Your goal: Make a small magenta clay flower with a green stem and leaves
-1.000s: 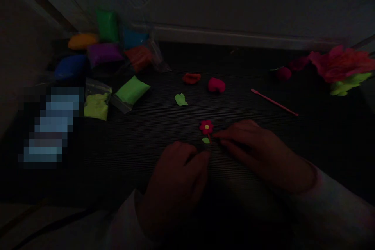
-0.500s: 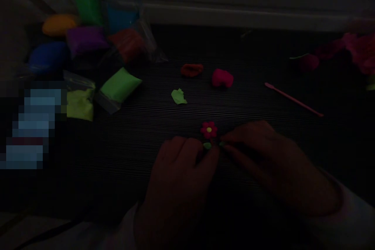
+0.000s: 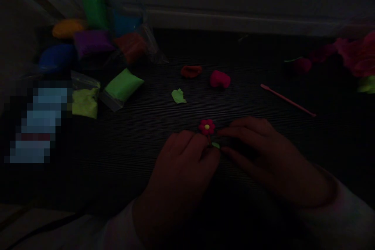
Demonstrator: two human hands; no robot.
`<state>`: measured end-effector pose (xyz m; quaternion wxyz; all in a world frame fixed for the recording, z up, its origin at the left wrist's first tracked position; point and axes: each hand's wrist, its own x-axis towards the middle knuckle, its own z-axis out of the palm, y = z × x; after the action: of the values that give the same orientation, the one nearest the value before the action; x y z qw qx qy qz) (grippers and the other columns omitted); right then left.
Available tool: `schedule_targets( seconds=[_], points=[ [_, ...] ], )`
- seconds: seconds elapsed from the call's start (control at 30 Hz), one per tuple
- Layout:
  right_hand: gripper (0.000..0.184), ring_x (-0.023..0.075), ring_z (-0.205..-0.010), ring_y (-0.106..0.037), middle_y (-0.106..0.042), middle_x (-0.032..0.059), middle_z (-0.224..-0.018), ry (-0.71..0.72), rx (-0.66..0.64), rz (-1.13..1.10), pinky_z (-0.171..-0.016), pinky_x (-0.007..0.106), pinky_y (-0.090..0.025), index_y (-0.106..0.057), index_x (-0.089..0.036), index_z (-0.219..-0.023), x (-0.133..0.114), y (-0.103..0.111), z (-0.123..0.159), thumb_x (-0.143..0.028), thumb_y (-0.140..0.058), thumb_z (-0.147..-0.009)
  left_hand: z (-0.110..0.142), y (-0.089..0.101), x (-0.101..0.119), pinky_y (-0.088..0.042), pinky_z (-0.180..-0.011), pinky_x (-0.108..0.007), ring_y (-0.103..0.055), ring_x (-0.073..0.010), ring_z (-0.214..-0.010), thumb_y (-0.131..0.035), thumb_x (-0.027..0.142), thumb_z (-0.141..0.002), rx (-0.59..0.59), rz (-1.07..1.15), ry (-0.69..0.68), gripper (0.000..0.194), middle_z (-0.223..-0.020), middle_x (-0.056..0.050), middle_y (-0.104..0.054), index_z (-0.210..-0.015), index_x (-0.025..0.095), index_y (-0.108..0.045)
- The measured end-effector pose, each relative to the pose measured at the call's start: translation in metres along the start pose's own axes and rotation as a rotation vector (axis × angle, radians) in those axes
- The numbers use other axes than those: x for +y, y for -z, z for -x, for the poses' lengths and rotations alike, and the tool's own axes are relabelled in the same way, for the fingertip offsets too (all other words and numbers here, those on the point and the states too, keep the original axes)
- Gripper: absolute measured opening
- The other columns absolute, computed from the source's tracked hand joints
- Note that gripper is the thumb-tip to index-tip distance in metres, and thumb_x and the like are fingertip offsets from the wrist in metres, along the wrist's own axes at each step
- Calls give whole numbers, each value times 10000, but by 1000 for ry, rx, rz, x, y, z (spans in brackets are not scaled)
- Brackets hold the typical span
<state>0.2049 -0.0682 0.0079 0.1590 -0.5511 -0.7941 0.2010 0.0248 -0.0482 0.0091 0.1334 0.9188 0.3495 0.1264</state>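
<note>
A small clay flower (image 3: 207, 127) with pink petals and a yellow centre lies on the dark table, a thin brownish stem below it. My left hand (image 3: 178, 164) is closed at that stem, its fingertips and thumb pinched around it. A green clay leaf (image 3: 216, 145) sits at the right of the stem, beside my left thumb. Just right of the leaf is my right hand (image 3: 272, 156), thumb and index finger apart with nothing seen between them. My left fingers cover the stem's left side. The scene is very dim.
Beyond the hands lie a green clay scrap (image 3: 178, 96), a red-orange clay piece (image 3: 191, 71), a pink clay lump (image 3: 220, 79) and a pink stick tool (image 3: 288, 100). Several bagged clays, including a light green pack (image 3: 124, 85), fill the left. Pink artificial flowers (image 3: 359, 54) are at the right.
My right thumb and index finger have parted from the green leaf, which now rests by the stem. My left fingers have shifted over the other leaf, hiding it. The view has shifted slightly.
</note>
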Motion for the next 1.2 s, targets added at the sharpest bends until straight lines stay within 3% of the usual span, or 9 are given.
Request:
schedule_targets(
  seconds=[0.43,0.6,0.73,0.87,1.07,1.2],
  points=[
    [123,167,-817,-529,-593,27,-889,18,8,26,-710,347,-377,-585,-217,-885,-1,-1,-1,-218,-528,-776,4,-5,-3,-415,-628,-305,-441,-165,-717,-450,166,-812,19,39,-19,173,-803,-38,-542,-919,182,-585],
    [110,165,-811,-536,-596,32,-866,-42,42,4,-703,336,-397,-577,-208,-868,0,1,0,-228,-505,-788,3,-4,-4,-412,-704,-314,-462,-158,-773,-473,162,-798,135,64,110,179,-840,-33,-555,-960,177,-549],
    [97,175,-791,-539,-595,40,-852,-71,48,49,-684,344,-402,-570,-201,-835,1,3,1,-241,-498,-783,-2,-6,-4,-351,-875,-375,-442,-197,-987,-537,250,-766,115,169,237,416,-1077,-50,-537,-1153,177,-405],
    [112,183,-780,-543,-598,41,-834,-73,40,50,-669,344,-403,-556,-191,-841,0,4,0,-242,-473,-787,-5,-8,-3,-309,-926,-427,-397,-230,-1080,-570,299,-732,50,234,269,611,-1188,-65,-483,-1255,182,-277],
    [139,187,-788,-546,-601,46,-841,-87,54,19,-681,351,-398,-541,-178,-884,0,4,-1,-202,-436,-796,-13,-5,-7,-364,-899,-379,-437,-194,-1050,-515,264,-777,64,264,304,531,-1166,-68,-508,-1249,160,-293],
    [175,190,-815,-538,-598,47,-889,-46,25,44,-692,360,-391,-546,-193,-942,2,2,0,-201,-453,-795,-23,1,-15,-414,-851,-338,-501,-168,-987,-482,219,-795,59,274,254,417,-1085,-47,-564,-1196,169,-378]
  ],
)
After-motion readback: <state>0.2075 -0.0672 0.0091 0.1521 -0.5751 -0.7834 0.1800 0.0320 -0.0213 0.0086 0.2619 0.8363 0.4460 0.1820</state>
